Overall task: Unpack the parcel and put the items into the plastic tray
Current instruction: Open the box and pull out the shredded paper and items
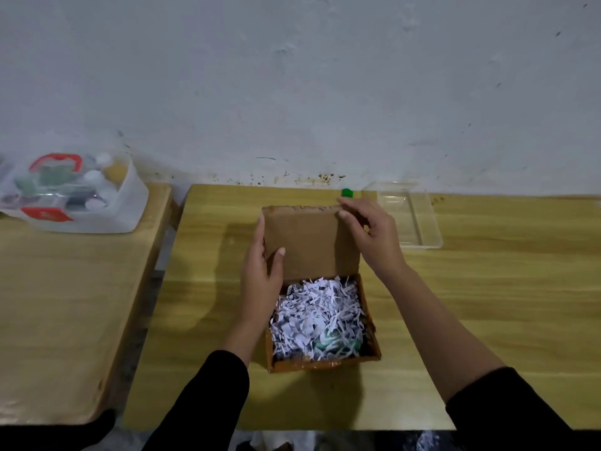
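A brown cardboard parcel box [325, 364] sits on the wooden table in front of me, its lid [309, 242] lifted upright at the back. White shredded paper [312, 317] fills the box, and something green [328, 343] shows through it near the front. My left hand [261, 271] grips the lid's left edge, thumb on its inner face. My right hand [370, 232] pinches the lid's top right corner. A clear plastic tray [422, 222] lies beyond, to the right of the box.
A small green object [347, 192] sits by the wall behind the lid. On a second table at the left stands a clear container with red handles [74, 193] holding bottles and other items. A gap separates the two tables. The wall runs close behind.
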`<state>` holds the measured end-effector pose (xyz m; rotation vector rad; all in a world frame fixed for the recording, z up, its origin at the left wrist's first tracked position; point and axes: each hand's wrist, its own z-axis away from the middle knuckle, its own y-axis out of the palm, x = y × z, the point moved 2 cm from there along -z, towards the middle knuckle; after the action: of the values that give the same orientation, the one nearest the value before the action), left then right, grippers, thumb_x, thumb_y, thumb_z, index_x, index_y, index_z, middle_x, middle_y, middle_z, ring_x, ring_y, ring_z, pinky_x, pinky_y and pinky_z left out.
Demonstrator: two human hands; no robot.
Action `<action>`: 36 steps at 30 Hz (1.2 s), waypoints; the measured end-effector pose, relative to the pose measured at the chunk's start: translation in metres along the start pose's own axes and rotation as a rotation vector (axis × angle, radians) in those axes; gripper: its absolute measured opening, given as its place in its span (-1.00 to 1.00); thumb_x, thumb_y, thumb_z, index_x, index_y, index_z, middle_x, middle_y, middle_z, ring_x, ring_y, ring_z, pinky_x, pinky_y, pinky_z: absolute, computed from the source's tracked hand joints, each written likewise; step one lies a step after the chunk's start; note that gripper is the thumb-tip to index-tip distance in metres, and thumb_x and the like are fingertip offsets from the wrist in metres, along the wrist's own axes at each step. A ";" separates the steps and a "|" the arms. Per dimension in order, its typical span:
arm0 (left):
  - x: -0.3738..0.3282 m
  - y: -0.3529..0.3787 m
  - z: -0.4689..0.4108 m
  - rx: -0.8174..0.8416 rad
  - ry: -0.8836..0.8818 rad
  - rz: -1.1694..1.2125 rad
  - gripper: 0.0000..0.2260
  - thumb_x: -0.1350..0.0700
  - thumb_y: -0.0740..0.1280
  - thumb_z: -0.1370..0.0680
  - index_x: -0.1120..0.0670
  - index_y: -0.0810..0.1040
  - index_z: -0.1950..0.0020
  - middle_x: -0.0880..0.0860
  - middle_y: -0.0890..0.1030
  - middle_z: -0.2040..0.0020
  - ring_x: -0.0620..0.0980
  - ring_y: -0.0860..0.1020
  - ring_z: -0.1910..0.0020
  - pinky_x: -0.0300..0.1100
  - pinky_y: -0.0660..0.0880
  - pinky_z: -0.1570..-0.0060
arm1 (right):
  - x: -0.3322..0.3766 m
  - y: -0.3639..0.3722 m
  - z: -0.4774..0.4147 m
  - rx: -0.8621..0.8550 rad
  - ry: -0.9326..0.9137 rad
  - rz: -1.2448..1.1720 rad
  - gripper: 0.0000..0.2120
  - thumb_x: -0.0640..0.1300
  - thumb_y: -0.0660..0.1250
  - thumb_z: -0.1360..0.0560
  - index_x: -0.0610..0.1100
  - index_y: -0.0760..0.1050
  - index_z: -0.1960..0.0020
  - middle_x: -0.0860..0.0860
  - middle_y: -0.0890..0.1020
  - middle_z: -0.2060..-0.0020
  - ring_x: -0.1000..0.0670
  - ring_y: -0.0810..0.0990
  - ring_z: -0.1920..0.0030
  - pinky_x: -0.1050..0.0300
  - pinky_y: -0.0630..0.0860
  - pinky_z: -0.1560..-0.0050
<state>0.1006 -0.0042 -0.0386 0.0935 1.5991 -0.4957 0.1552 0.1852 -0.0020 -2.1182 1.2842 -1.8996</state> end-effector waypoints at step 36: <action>-0.028 0.004 0.052 0.606 0.141 -0.682 -0.36 -0.02 0.34 -0.51 0.07 0.13 -0.50 0.00 0.15 -0.50 -0.02 0.15 -0.48 -0.20 0.17 -0.38 | 0.005 -0.007 0.121 0.533 0.072 0.378 -0.28 0.06 0.35 -0.46 -0.16 0.11 -0.48 -0.11 0.23 -0.45 -0.09 0.19 -0.44 0.09 0.20 -0.41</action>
<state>0.1529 -0.0131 -0.0127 0.0349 1.5458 -1.5254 0.2596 0.1281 -0.0255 -1.4483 0.9530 -1.8866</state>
